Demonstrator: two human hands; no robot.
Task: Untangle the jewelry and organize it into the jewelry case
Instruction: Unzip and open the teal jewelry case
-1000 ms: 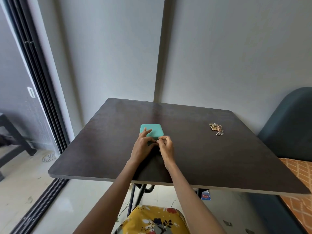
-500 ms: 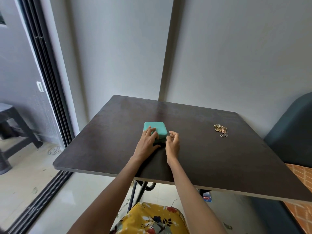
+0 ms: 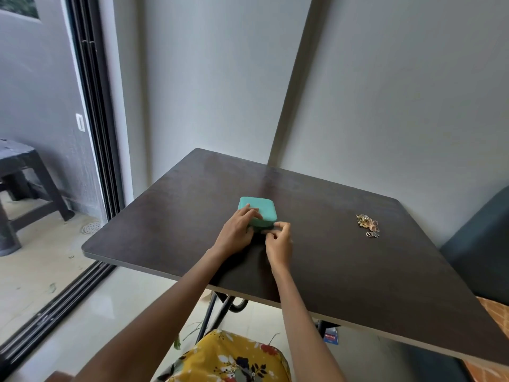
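One teal jewelry case [image 3: 260,210], closed, lying flat on one dark table [image 3: 344,271], roughly mid-width of the top and toward the near half. Two bare hands at the case. Left hand [image 3: 237,234] laid over the case's near-left corner, fingers fairly straight across the lid, thumb down along the near side; resting and pressing rather than curling round it. Right hand [image 3: 278,241] just right of the left one, at the case's near-right corner, thumb and forefinger drawn together in a pinch at the case's edge; too small to tell what exactly sits between the fingertips, perhaps a zip pull.

One small heap of tangled jewelry [image 3: 367,225] on the same table, well to the right of the case, apart from both hands; gold-toned pieces at the far end of the heap, a silvery piece at the near end. Number of separate pieces in the heap not countable.

Beyond the case, a plain grey wall. Left of the table, one sliding door frame [image 3: 93,111] with a dark stool [image 3: 24,172] outside it. Right of the table, a dark teal seat [image 3: 482,238]. Below the near table edge, yellow floral fabric [image 3: 228,359].
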